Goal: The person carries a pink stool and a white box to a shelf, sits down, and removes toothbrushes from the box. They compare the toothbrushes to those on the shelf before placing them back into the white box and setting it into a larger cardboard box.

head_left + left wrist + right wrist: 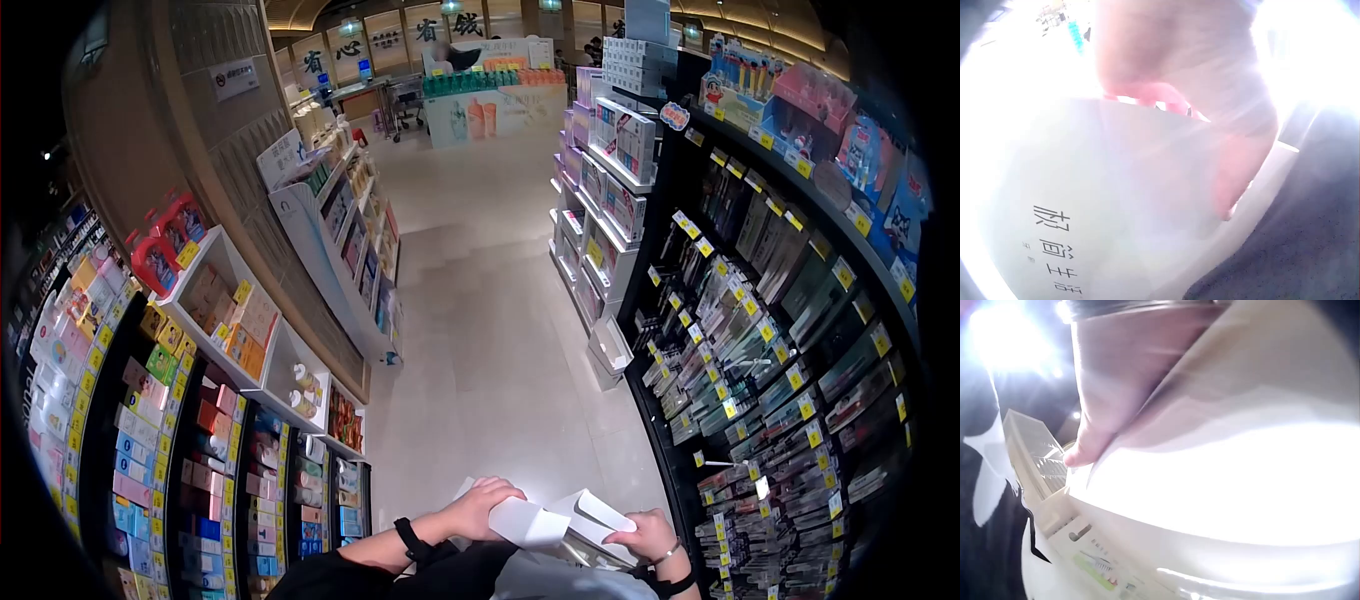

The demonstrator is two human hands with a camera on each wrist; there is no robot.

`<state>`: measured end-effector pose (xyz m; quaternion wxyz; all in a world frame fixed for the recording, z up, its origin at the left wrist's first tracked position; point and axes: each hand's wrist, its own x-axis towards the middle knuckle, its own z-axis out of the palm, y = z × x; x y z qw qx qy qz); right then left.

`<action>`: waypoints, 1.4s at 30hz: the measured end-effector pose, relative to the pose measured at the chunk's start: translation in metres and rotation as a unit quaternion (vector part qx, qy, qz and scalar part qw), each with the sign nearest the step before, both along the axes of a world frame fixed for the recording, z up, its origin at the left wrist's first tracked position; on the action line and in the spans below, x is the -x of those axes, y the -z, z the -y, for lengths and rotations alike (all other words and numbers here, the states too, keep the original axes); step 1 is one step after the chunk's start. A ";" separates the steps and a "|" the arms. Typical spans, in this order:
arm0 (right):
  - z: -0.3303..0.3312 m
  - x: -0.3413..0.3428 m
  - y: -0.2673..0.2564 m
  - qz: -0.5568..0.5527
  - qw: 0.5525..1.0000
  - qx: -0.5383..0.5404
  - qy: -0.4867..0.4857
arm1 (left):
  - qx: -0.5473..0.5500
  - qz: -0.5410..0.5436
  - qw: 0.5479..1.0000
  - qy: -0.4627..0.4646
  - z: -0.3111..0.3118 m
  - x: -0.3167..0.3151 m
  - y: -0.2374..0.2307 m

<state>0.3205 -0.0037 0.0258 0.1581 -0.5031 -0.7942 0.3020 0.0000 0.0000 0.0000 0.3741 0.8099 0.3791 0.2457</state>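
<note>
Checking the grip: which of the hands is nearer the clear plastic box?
The right hand: its thumb is beside the clear plastic box. The left hand grips the white packaging farther to the left.

Left hand (1188, 69) is gripping a white pack (1129, 181), thumb lying on its face. Chinese lettering (1057, 250) is showing lower left, dark cloth's (1297, 231) filling lower right, and glare's (1310, 50) totally nuking the top corner.
</note>
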 end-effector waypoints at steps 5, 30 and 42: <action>-0.058 0.027 -0.008 -0.022 1.000 -0.012 0.005 | 0.045 -0.027 0.998 -0.021 -0.054 0.017 0.007; -0.630 0.164 0.093 0.184 0.899 -0.105 -0.384 | 0.450 -0.477 0.730 -0.192 -0.159 0.324 0.264; -0.842 0.331 0.047 0.200 0.933 -0.138 -0.265 | 0.289 -0.282 0.828 -0.390 -0.590 0.462 0.260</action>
